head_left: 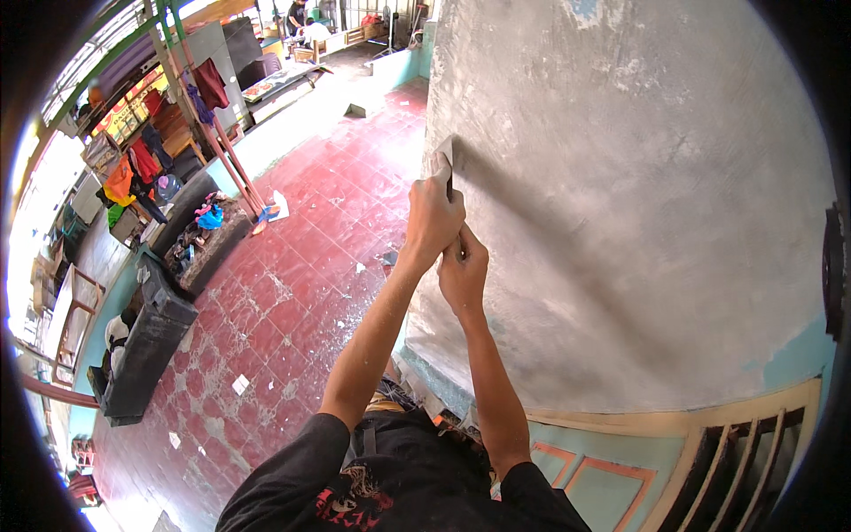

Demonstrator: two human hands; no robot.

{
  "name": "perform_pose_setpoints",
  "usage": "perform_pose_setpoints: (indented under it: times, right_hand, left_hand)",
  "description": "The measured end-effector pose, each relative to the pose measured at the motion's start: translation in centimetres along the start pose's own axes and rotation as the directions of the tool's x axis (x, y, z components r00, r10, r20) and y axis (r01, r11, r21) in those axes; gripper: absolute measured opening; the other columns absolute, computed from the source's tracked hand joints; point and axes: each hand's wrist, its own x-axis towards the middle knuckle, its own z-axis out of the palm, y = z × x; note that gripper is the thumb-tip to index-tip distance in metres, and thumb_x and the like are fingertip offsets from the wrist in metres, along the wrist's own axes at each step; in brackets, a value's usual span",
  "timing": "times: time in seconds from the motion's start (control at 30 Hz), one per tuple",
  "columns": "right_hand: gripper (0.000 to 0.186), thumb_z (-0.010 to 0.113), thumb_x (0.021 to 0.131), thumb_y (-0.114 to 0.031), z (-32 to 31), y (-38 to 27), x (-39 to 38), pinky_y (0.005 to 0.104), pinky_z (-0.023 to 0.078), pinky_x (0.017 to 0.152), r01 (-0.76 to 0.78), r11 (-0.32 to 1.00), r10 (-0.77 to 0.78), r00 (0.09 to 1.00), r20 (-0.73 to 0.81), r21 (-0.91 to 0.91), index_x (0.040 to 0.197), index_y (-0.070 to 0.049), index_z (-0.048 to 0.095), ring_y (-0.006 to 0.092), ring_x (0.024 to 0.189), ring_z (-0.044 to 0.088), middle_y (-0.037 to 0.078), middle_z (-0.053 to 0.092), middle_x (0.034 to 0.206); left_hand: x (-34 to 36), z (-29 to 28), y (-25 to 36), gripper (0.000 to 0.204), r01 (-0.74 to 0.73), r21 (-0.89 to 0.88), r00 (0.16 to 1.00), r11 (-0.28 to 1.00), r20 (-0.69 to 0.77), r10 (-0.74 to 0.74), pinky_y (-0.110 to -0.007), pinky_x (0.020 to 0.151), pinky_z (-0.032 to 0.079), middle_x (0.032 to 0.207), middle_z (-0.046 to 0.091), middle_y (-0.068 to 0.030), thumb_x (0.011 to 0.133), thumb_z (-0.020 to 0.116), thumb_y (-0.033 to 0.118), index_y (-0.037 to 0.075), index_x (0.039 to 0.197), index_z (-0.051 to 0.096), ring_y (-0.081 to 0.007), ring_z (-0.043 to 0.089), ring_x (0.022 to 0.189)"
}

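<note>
Both my arms reach up and forward to the left edge of a grey, patchy wall point(612, 186). My left hand point(433, 213) is closed round the upper part of a scraper point(450, 149), close behind its flat metal blade. Just below it, my right hand point(464, 270) is closed on the lower end of the same tool, mostly hiding the handle. The blade's tip lies at the wall's surface near its edge; whether it presses there I cannot tell. A long shadow falls across the wall from the hands.
Red floor tiles point(292, 257) carry pale chips and dust. Dark bench-like blocks point(151, 341) stand at left, beside poles point(222, 151) hung with clothes. A barred window point(740, 470) and green panel point(612, 470) lie at lower right. People point(306, 27) are far off.
</note>
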Motion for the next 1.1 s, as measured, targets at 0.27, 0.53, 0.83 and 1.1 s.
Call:
perform_pose_setpoints:
  times: [0.27, 0.53, 0.83, 1.1]
  right_hand:
    - [0.023, 0.046, 0.098, -0.009, 1.3, -0.3, 0.4, 0.0258, 0.032, 0.053, 0.039, 0.999, -0.039, 0.999, -0.035, 0.007, 0.104, 0.007, 0.063, 0.0051, 0.061, 0.039, -0.001, 0.051, 0.068]
    - [0.024, 0.048, 0.098, -0.010, 1.1, 0.6, 0.5, 0.0252, 0.033, 0.054, 0.037, 0.999, -0.037, 0.999, -0.012, 0.033, 0.104, 0.007, 0.062, 0.0053, 0.061, 0.040, 0.000, 0.051, 0.068]
    - [0.023, 0.048, 0.098, -0.010, 2.0, 0.1, 0.6, 0.0254, 0.035, 0.056, 0.102, 0.995, -0.101, 0.993, -0.068, 0.009, 0.100, 0.008, 0.062, 0.0060, 0.062, 0.041, 0.001, 0.053, 0.069]
    - [0.024, 0.048, 0.099, -0.012, 1.4, 0.4, 0.4, 0.0240, 0.032, 0.051, 0.055, 0.998, -0.055, 0.998, -0.036, -0.001, 0.103, 0.007, 0.063, 0.0042, 0.058, 0.041, 0.000, 0.052, 0.068]
  left_hand:
    - [0.9, -1.4, 0.5, 0.052, 0.078, -0.009, 0.994, 0.997, 0.076, -0.077, -0.041, 0.053, 0.047, 0.064, 0.056, -0.0295, 0.073, 0.051, -0.003, -0.015, 0.124, 0.051, -0.0362, 0.062, 0.055]
    - [0.4, -0.5, -0.8, 0.049, -0.015, -0.021, 1.000, 1.000, -0.007, 0.015, -0.043, 0.055, 0.047, 0.067, 0.056, -0.0312, 0.075, 0.051, -0.002, -0.014, 0.123, 0.052, -0.0394, 0.062, 0.057]
    - [0.8, -1.0, -0.8, 0.052, 0.005, -0.035, 1.000, 0.999, 0.023, -0.005, -0.042, 0.053, 0.047, 0.067, 0.056, -0.0318, 0.074, 0.051, -0.003, -0.014, 0.126, 0.050, -0.0366, 0.064, 0.056]
    - [1.0, -1.2, -0.5, 0.052, 0.057, -0.024, 0.997, 0.998, 0.055, -0.055, -0.042, 0.056, 0.047, 0.068, 0.056, -0.0311, 0.073, 0.051, -0.002, -0.014, 0.124, 0.051, -0.0362, 0.064, 0.057]
